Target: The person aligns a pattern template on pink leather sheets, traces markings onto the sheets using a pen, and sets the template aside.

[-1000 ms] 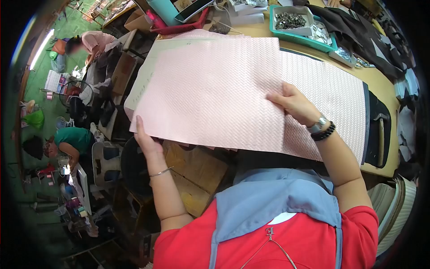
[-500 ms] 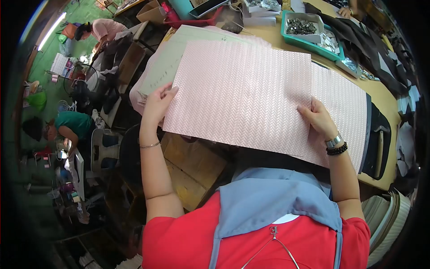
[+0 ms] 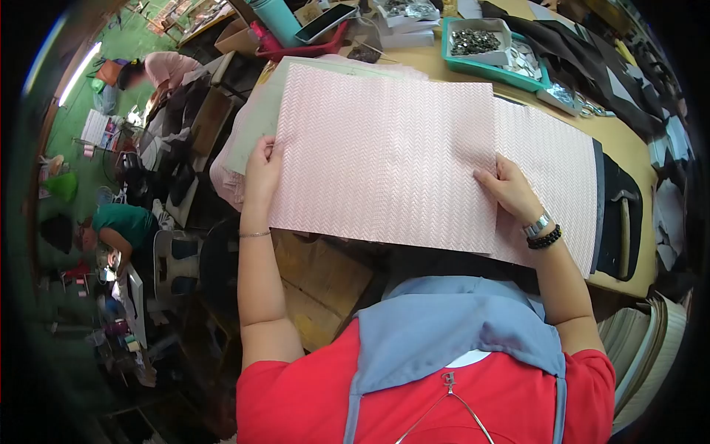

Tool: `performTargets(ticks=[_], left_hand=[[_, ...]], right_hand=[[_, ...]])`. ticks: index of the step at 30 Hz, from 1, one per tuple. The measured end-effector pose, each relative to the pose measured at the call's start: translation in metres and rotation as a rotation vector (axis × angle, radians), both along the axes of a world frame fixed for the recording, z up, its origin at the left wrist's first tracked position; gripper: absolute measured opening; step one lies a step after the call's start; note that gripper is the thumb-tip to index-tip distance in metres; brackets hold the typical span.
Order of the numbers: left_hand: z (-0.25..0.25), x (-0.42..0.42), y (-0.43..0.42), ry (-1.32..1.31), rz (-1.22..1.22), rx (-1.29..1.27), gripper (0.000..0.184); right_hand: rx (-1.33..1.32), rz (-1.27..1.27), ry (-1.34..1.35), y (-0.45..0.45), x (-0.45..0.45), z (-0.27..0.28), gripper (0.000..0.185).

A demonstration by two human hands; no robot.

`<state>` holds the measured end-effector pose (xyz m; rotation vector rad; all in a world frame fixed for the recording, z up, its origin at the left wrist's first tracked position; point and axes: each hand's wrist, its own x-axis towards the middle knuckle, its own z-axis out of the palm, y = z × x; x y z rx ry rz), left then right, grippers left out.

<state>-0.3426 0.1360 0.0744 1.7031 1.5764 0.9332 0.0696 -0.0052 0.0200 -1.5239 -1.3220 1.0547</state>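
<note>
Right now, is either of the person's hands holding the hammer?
No, the left hand and right hand hold opposite edges of the pink sheet, and the hammer lies apart.

We see a tan tabletop (image 3: 625,140). Towards its right side lies 1 dark board (image 3: 597,207), a pink herringbone sheet (image 3: 547,177) spread over it, and beside that 1 black pad (image 3: 613,244) with 1 hammer (image 3: 626,229) on top. Along the far side we find 1 teal tray (image 3: 488,71), 1 red basket (image 3: 310,52) and dark cloth pieces (image 3: 629,111). At left we have stacked pink sheets (image 3: 225,177) under a pale green sheet (image 3: 255,126).
</note>
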Motion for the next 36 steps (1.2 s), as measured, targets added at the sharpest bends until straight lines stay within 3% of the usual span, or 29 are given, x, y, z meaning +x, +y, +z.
performTargets(ticks=[6,13,16,18,20,21,24,25,27,30,31,32,33,35,36], left_hand=[[-0.014,-0.009,0.001,0.149,0.007,0.16,0.028],[-0.028,-0.019,0.01,0.17,0.035,0.188,0.032],[-0.031,-0.027,0.013,0.221,0.073,0.222,0.033],[-0.029,-0.031,0.017,0.193,0.184,0.226,0.033],[0.012,-0.028,0.014,0.455,0.28,0.176,0.029],[-0.014,-0.078,0.053,0.209,0.147,0.373,0.028],[0.012,-0.112,0.085,0.365,0.316,0.477,0.03],[0.018,-0.126,0.096,0.28,0.323,0.412,0.032],[0.017,-0.16,0.122,0.381,0.401,0.376,0.038],[0.045,-0.106,0.089,0.763,0.614,0.192,0.05],[0.033,-0.115,0.103,0.738,0.517,0.305,0.062],[0.042,-0.066,0.081,0.83,0.416,0.515,0.062],[0.04,-0.037,0.075,0.763,0.224,0.621,0.056],[0.028,0.038,0.042,0.598,-0.075,0.596,0.048],[0.036,0.09,-0.005,0.541,-0.156,0.461,0.046]], right_hand=[[-0.083,0.011,-0.264,0.0,0.005,0.007,0.033],[-0.029,-0.008,-0.118,-0.002,0.002,0.011,0.041],[0.001,-0.082,-0.222,-0.004,-0.002,0.012,0.059],[-0.085,-0.025,-0.052,-0.005,-0.001,0.016,0.067],[-0.194,-0.003,0.228,-0.008,-0.006,0.028,0.07],[-0.197,-0.005,0.248,-0.008,-0.007,0.028,0.069],[-0.191,0.018,0.283,-0.008,-0.006,0.024,0.067],[-0.18,0.027,0.285,-0.008,-0.006,0.022,0.066],[-0.156,0.049,0.29,-0.007,-0.005,0.018,0.065],[-0.163,0.043,0.241,-0.007,-0.007,0.021,0.063],[-0.159,0.05,0.224,-0.006,-0.007,0.024,0.06],[-0.156,0.057,0.208,-0.007,-0.006,0.028,0.058],[-0.156,0.065,0.19,-0.006,-0.007,0.029,0.055],[0.137,0.054,-0.207,0.016,0.003,0.02,0.049],[0.282,0.046,-0.405,0.028,0.008,0.016,0.047]])
